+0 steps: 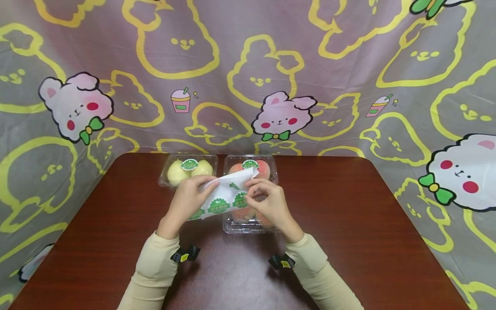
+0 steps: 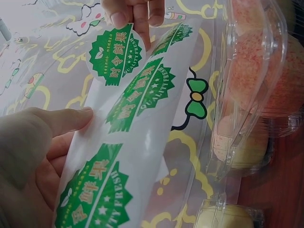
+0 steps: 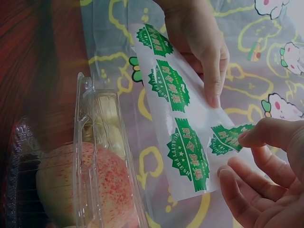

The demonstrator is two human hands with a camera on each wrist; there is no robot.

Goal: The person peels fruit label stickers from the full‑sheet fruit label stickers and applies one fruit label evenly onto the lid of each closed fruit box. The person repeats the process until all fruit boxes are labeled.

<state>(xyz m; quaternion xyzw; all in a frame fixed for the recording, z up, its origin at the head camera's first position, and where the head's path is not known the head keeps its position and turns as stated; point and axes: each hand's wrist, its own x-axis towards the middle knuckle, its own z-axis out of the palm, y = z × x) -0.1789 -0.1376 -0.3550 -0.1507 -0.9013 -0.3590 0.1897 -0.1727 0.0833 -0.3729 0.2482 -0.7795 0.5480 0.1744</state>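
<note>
My left hand [image 1: 190,198] grips a white sticker sheet [image 1: 222,183] by its left part, thumb on top. Green round labels run along the sheet, seen closely in the left wrist view. At the sheet's right end, my right hand [image 1: 271,202] pinches a green-and-white sticker [image 3: 229,138] between thumb and finger. In the left wrist view this sticker [image 2: 115,54] stands partly lifted from the backing. Below the hands is a clear plastic box [image 1: 232,226] of reddish peaches [image 1: 244,213], partly hidden by the sheet and right hand.
At the back left, a clear box [image 1: 164,178] holds pale yellow fruit [image 1: 178,173] and has a green sticker on its lid. Another peach box [image 1: 273,165], likewise labelled, stands at the back middle. A patterned curtain [image 1: 217,90] surrounds the brown table [image 1: 333,215].
</note>
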